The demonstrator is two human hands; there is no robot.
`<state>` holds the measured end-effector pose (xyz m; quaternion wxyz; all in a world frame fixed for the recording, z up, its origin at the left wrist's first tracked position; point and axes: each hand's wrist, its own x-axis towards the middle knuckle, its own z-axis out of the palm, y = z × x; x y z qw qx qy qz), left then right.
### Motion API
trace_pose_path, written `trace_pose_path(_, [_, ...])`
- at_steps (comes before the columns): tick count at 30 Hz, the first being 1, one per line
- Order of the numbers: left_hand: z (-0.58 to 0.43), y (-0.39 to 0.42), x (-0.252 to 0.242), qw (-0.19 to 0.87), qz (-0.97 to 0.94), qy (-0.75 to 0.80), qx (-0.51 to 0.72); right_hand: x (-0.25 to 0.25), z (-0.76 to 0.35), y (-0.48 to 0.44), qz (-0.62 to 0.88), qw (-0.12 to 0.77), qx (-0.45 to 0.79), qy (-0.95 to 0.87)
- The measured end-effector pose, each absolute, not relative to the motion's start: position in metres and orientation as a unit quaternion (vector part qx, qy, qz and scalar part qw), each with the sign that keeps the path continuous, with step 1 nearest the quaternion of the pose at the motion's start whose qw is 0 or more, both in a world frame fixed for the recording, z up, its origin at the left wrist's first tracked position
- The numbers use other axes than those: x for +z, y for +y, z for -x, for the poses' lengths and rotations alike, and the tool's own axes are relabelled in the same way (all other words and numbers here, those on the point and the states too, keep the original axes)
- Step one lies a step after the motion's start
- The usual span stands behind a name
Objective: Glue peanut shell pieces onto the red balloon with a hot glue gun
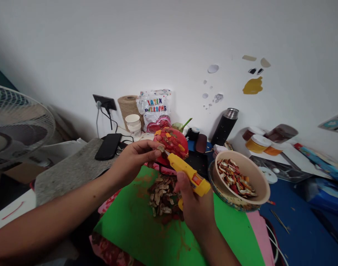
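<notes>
The glue gun (187,171), yellow with an orange label, is up in the air over the middle of the work surface. Its nozzle points up and left toward the person's left hand (133,160).

The blue table (296,229) carries everything, and a white fan (16,125) stands at the far left edge. A green sheet (130,225) lies under both forearms, on top of pink sheets. Left of it is a grey felt mat (69,170) with a black phone (108,146) at its far end.

A beige bowl (261,184) sits just right of the gun, tilted, and holds painted shell pieces. A red disc (173,146) covered with red, orange and yellow bits stands just behind the nozzle and the left fingers. Whether the left hand supports it cannot be told.

A pile of shells (162,195), brown and unpainted, lies on the green sheet below the gun.

The right hand (195,207) is wrapped tightly around the gun's grip from below. The left hand's thumb and fingers are pinched closed on a small pale shell piece (160,148), which is held right at the nozzle tip.

Along the wall are a balloon bag (155,107), a twine spool (128,105), a dark flask (224,126), stacked paper cups (133,123) and lidded paint jars (257,143).
</notes>
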<state>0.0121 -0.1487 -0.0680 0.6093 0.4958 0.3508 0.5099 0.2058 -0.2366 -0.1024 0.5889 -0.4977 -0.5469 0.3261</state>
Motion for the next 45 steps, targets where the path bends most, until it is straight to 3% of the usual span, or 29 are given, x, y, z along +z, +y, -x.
trace_pose_path(11, [-0.005, -0.141, -0.053, 0.556, -0.505, 0.349, 0.560, -0.104, -0.205, -0.232, 0.496, 0.600, 0.335, -0.531])
trace_pose_path(15, [0.006, -0.113, -0.033, 0.445, -0.545, 0.361, 0.611, -0.098, -0.211, -0.230, 0.524, 0.630, 0.324, -0.472])
trace_pose_path(17, [0.010, -0.095, -0.019, 0.342, -0.612, 0.381, 0.603, -0.093, -0.215, -0.228, 0.539, 0.632, 0.323, -0.453])
trace_pose_path(22, [-0.002, -0.059, 0.016, 0.092, -0.859, 0.395, 0.313, -0.085, -0.220, -0.225, 0.543, 0.653, 0.344, -0.400])
trace_pose_path(28, [-0.046, -0.058, 0.041, -0.111, -0.934, 0.338, 0.038, -0.084, -0.220, -0.224, 0.534, 0.664, 0.340, -0.397])
trace_pose_path(36, [-0.085, -0.061, 0.051, -0.199, -0.915, 0.318, -0.147, -0.092, -0.219, -0.224, 0.509, 0.689, 0.350, -0.380])
trace_pose_path(45, [-0.096, -0.060, 0.054, -0.219, -0.896, 0.331, -0.202, -0.085, -0.216, -0.225, 0.496, 0.695, 0.357, -0.380])
